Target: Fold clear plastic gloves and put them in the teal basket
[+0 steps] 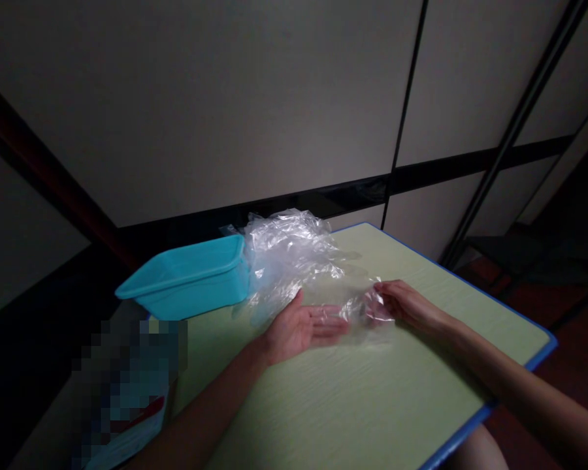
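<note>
My right hand (396, 301) pinches a thin, crinkled piece of clear plastic (360, 312) that looks like a disposable glove, just above the table. Palm turned up and fingers stretched out, my left hand (298, 329) is open beside it. Its fingertips meet the near side of the film; whether they are inside it or only behind it I cannot tell. Beyond both hands lies a loose, shiny heap of similar clear plastic (291, 245), spreading toward my left thumb.
A turquoise plastic basin (191, 277) stands at the table's back left, touching the heap. The pale green table (333, 405) has a blue edge (524, 362). Close behind it rise light cabinet panels (255, 104) with dark strips. A blurred-out patch covers the lower left.
</note>
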`<state>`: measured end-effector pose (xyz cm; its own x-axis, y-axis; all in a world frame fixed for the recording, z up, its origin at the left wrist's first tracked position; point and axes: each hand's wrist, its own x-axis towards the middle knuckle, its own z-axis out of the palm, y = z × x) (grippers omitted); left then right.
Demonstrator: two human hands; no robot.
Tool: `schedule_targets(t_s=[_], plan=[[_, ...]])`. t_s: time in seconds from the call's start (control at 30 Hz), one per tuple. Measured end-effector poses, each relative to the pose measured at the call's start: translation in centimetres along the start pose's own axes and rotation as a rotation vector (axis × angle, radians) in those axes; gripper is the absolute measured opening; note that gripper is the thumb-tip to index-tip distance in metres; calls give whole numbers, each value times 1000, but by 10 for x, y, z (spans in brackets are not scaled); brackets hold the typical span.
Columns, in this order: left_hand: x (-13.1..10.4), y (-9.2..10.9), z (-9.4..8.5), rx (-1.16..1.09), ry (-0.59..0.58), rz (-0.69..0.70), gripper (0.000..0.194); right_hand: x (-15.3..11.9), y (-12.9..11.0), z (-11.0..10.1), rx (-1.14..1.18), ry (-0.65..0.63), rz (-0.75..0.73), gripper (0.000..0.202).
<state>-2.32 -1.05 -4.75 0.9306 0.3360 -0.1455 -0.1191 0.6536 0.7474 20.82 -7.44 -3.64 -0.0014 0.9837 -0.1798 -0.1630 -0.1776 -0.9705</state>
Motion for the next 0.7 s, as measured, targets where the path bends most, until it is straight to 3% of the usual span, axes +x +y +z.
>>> schedule_targets(t_s=[0.07,0.17,0.33,0.43,0.57,0.7], plan=[[1,-1,-1,8,65,7,50,0,-2,2,-3,39,4,21],[1,-3,-1,25,151,68,34,-5,-5,0,-93,113,-14,44],[0,-2,3,35,210,174,41,-18,2,-5,-351,167,-172,73],[1,-3,5,94,321,281,52,-26,12,-3,-393,203,-258,80],[2,-13,10,459,555,527,61,-37,23,6,-503,277,-407,72],[-7,-24,26,1110,687,716,55,-49,29,14,-700,354,-512,60]])
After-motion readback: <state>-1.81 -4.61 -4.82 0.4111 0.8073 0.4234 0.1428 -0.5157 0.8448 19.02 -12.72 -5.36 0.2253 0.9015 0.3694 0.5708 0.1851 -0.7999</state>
